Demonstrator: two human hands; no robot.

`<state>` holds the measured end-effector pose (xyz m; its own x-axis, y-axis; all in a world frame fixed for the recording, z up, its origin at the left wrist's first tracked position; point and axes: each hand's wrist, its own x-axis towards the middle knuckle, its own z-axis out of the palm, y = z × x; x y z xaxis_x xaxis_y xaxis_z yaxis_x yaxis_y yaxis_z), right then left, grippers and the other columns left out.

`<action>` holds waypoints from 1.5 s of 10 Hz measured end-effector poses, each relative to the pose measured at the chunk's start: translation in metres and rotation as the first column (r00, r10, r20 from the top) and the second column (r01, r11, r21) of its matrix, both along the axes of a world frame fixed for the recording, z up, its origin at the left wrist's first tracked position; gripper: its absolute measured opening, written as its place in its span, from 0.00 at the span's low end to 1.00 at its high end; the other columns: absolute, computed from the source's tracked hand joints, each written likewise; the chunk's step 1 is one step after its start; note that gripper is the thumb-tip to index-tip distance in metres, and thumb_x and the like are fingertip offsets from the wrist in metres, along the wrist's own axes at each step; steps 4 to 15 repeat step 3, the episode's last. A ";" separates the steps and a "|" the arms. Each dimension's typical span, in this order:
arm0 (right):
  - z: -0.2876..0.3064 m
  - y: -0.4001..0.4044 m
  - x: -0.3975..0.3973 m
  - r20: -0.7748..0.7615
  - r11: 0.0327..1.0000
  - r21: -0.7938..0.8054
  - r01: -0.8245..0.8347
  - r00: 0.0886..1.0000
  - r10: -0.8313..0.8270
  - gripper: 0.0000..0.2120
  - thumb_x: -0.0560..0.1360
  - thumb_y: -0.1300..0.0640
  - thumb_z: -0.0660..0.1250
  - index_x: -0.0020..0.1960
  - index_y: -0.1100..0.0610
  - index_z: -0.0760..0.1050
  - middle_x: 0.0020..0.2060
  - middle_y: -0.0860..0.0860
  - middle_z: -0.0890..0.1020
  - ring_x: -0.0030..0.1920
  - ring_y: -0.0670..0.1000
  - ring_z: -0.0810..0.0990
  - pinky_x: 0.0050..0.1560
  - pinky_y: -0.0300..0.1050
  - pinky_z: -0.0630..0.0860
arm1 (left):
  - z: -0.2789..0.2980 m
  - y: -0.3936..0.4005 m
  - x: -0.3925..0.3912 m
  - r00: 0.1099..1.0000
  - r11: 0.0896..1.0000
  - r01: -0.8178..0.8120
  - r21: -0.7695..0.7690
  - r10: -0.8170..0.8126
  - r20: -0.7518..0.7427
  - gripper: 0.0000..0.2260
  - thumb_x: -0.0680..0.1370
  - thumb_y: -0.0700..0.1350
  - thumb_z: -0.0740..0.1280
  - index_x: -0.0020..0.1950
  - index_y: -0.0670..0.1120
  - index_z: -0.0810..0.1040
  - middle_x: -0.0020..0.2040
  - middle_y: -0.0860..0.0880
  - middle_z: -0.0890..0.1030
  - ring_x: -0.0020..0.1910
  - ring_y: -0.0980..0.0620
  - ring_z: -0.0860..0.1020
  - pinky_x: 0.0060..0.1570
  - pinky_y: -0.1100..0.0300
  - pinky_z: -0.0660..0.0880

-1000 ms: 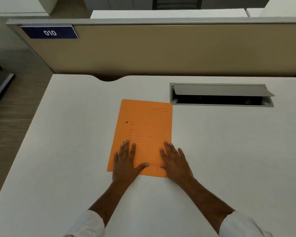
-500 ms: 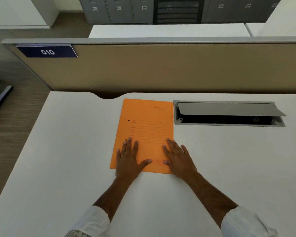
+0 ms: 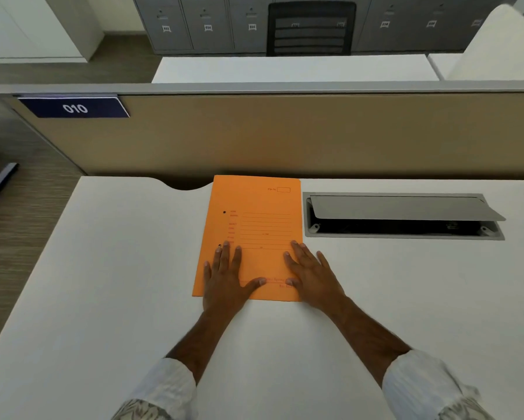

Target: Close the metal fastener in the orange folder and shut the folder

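Note:
The orange folder (image 3: 256, 219) lies shut and flat on the white desk (image 3: 103, 283), its printed cover facing up. Two small dark fastener holes show near its left edge; the metal fastener itself is hidden inside. My left hand (image 3: 224, 280) rests palm down on the folder's lower left part, fingers spread. My right hand (image 3: 310, 275) lies palm down over the lower right corner, partly on the desk. Neither hand grips anything.
A grey cable tray (image 3: 403, 236) with its lid half raised is set into the desk just right of the folder. A beige partition (image 3: 285, 134) with a blue "010" plate (image 3: 74, 108) closes the desk's far side. Floor drops away at the left.
The view has tilted upward, so the folder and hands sit lower in frame and the lockers behind show. The folder has slid a little toward the partition under my flat hands.

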<state>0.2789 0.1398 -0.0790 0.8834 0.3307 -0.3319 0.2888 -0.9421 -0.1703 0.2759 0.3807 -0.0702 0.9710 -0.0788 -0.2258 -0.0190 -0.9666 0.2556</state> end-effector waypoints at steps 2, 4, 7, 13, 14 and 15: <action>0.007 -0.005 -0.030 0.072 0.985 0.169 0.047 0.996 -0.060 0.31 0.82 0.41 0.43 0.80 0.54 0.42 0.80 0.55 0.43 0.80 0.57 0.42 0.79 0.60 0.46 | 0.011 -0.002 -0.013 0.996 0.997 0.033 -0.074 -0.027 0.083 0.46 0.71 0.76 0.43 0.82 0.48 0.48 0.82 0.45 0.49 0.81 0.43 0.47 0.78 0.41 0.43; 0.007 -0.009 -0.060 0.098 0.975 0.195 0.109 0.987 -0.130 0.32 0.81 0.39 0.37 0.79 0.53 0.40 0.80 0.53 0.42 0.79 0.55 0.39 0.79 0.57 0.44 | 0.013 -0.008 -0.038 0.996 0.989 0.016 -0.147 -0.002 0.094 0.42 0.76 0.72 0.42 0.81 0.45 0.49 0.82 0.45 0.50 0.81 0.43 0.49 0.78 0.42 0.44; 0.007 -0.009 -0.060 0.098 0.975 0.195 0.109 0.987 -0.130 0.32 0.81 0.39 0.37 0.79 0.53 0.40 0.80 0.53 0.42 0.79 0.55 0.39 0.79 0.57 0.44 | 0.013 -0.008 -0.038 0.996 0.989 0.016 -0.147 -0.002 0.094 0.42 0.76 0.72 0.42 0.81 0.45 0.49 0.82 0.45 0.50 0.81 0.43 0.49 0.78 0.42 0.44; 0.007 -0.009 -0.060 0.098 0.975 0.195 0.109 0.987 -0.130 0.32 0.81 0.39 0.37 0.79 0.53 0.40 0.80 0.53 0.42 0.79 0.55 0.39 0.79 0.57 0.44 | 0.013 -0.008 -0.038 0.996 0.989 0.016 -0.147 -0.002 0.094 0.42 0.76 0.72 0.42 0.81 0.45 0.49 0.82 0.45 0.50 0.81 0.43 0.49 0.78 0.42 0.44; 0.007 -0.009 -0.060 0.098 0.975 0.195 0.109 0.987 -0.130 0.32 0.81 0.39 0.37 0.79 0.53 0.40 0.80 0.53 0.42 0.79 0.55 0.39 0.79 0.57 0.44 | 0.013 -0.008 -0.038 0.996 0.989 0.016 -0.147 -0.002 0.094 0.42 0.76 0.72 0.42 0.81 0.45 0.49 0.82 0.45 0.50 0.81 0.43 0.49 0.78 0.42 0.44; 0.007 -0.009 -0.060 0.098 0.975 0.195 0.109 0.987 -0.130 0.32 0.81 0.39 0.37 0.79 0.53 0.40 0.80 0.53 0.42 0.79 0.55 0.39 0.79 0.57 0.44 | 0.013 -0.008 -0.038 0.996 0.989 0.016 -0.147 -0.002 0.094 0.42 0.76 0.72 0.42 0.81 0.45 0.49 0.82 0.45 0.50 0.81 0.43 0.49 0.78 0.42 0.44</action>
